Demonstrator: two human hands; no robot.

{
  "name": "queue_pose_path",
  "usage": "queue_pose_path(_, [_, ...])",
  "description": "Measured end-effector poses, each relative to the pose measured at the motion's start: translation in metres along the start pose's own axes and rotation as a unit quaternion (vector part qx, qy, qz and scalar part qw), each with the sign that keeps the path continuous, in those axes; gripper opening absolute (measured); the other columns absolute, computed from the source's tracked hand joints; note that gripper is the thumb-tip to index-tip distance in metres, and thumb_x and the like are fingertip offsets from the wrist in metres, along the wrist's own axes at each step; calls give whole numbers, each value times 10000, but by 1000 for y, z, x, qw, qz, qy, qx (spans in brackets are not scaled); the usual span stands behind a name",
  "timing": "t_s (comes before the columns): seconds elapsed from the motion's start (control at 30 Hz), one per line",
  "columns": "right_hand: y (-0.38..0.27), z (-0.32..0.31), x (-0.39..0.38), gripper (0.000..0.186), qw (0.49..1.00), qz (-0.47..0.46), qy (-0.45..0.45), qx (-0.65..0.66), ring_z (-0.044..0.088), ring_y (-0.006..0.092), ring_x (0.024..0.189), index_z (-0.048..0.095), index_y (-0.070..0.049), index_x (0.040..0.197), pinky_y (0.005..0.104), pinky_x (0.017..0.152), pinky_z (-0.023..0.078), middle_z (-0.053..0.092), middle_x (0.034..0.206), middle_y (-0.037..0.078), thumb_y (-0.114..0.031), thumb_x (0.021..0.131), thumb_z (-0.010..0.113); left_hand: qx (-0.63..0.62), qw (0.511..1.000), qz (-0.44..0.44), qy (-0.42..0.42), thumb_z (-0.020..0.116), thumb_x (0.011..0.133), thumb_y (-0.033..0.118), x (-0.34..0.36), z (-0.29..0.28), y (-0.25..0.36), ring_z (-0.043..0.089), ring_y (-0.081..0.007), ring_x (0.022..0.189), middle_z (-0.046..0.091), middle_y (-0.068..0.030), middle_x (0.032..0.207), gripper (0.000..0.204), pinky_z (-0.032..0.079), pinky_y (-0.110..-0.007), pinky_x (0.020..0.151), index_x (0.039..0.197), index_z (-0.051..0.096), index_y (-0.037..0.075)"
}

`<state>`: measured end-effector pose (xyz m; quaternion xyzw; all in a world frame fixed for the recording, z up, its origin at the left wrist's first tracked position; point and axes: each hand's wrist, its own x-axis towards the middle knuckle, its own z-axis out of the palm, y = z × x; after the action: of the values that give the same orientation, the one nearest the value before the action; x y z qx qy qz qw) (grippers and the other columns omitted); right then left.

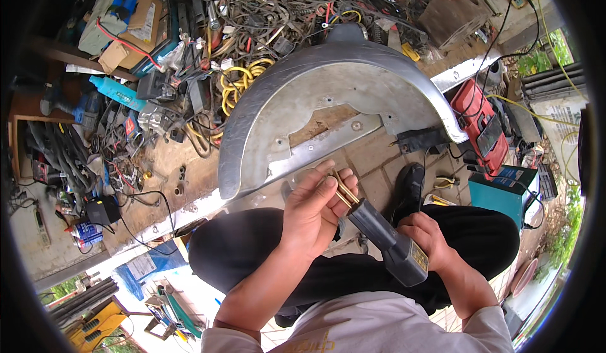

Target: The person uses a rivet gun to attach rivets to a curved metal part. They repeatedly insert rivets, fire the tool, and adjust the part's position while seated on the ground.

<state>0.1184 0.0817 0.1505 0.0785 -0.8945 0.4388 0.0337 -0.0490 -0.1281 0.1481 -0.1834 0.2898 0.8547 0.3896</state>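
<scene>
A black hand-held tool (385, 239) with two brass-coloured prongs (344, 194), like a hot stapler, lies slantwise over my lap. My right hand (426, 234) is closed round its body at the near end, the fingers partly hidden behind it. With thumb and fingers my left hand (311, 208) pinches the far ends of the prongs; whether a small piece sits between the fingertips I cannot make out. Just beyond my hands, a large grey arched fender-like panel (278, 91) rests against the bench edge, its hollow side toward me.
Tangled cables and parts (271, 18) cover the wooden bench (161, 163). To the right are a red case (476, 125) and a teal box (502, 195). Pliers (447, 181) lie on the tiled floor near my shoe (410, 185). Black cords hang at the right.
</scene>
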Motion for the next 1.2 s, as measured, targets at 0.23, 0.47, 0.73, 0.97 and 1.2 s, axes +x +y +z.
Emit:
queue_pose_path(0.23, [-14, -10, 25, 608, 993, 70, 65, 71, 702, 306, 957, 617, 25, 1210, 363, 862, 543, 693, 1053, 168, -179, 679, 833, -11, 992, 71, 99, 623, 1007, 168, 6, -11, 1, 687, -218, 968, 701, -97, 1132, 231, 543, -348, 805, 1221, 627, 81])
queue_pose_path(0.47, [-46, -39, 97, 611, 960, 204, 84, 173, 652, 112, 1008, 560, 40, 1274, 290, 920, 507, 701, 1089, 84, -80, 742, 834, 682, 677, 205, 185, 648, 961, 205, 5, -32, 11, 638, -245, 564, 667, -102, 694, 496, 505, -391, 538, 1392, 516, -1])
queue_pose_path(0.73, [-44, -33, 147, 592, 963, 226, 40, 140, 639, 106, 1014, 563, 57, 1265, 287, 938, 498, 701, 1109, 84, -92, 754, 824, 852, 459, 124, 220, 609, 880, 265, 25, -34, 30, 674, -350, 571, 656, -147, 624, 759, 556, -472, 561, 1494, 320, -76])
queue_pose_path(0.97, [-32, -31, 154, 578, 960, 233, 20, 153, 638, 110, 1013, 566, 57, 1261, 289, 931, 501, 701, 1100, 82, -79, 758, 818, 881, 408, 117, 208, 628, 849, 240, 30, -46, 31, 681, -311, 542, 665, -114, 624, 785, 568, -453, 537, 1501, 320, -69])
queue_pose_path(1.2, [-29, -38, 171, 598, 972, 197, -24, 125, 639, 118, 996, 568, 69, 1268, 296, 929, 498, 707, 1086, 97, -116, 755, 814, 912, 346, 116, 186, 656, 827, 252, 36, -52, 29, 694, -289, 543, 671, -95, 617, 835, 572, -433, 516, 1516, 306, -65])
